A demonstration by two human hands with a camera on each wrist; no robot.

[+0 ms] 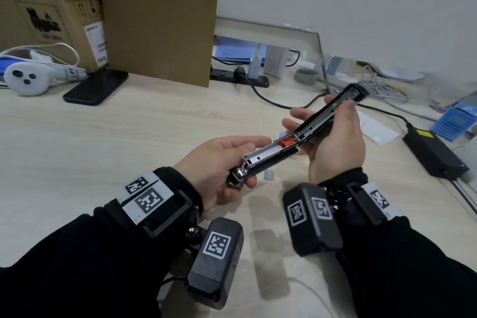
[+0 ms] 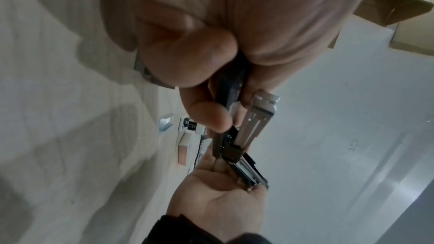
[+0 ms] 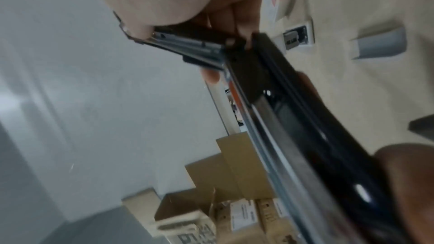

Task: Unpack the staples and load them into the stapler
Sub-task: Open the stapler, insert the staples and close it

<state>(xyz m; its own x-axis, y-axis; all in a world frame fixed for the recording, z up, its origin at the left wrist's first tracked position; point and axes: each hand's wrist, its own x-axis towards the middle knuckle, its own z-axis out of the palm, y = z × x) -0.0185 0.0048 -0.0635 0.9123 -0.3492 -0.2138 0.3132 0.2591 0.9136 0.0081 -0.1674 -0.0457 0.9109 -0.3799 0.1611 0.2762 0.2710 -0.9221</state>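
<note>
Above the table (image 1: pixel 129 124), stapler (image 1: pixel 296 137) swung fully open: left hand (image 1: pixel 219 170) gripping base, right hand (image 1: pixel 335 142) curled round lid. Channel apparently empty; staple strip (image 1: pixel 268 175) lying below on table, loading outstanding.

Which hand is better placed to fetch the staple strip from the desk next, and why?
Probably the right hand: it only holds back the stapler lid, while the left hand grips the base. The strip lies just below.
</note>
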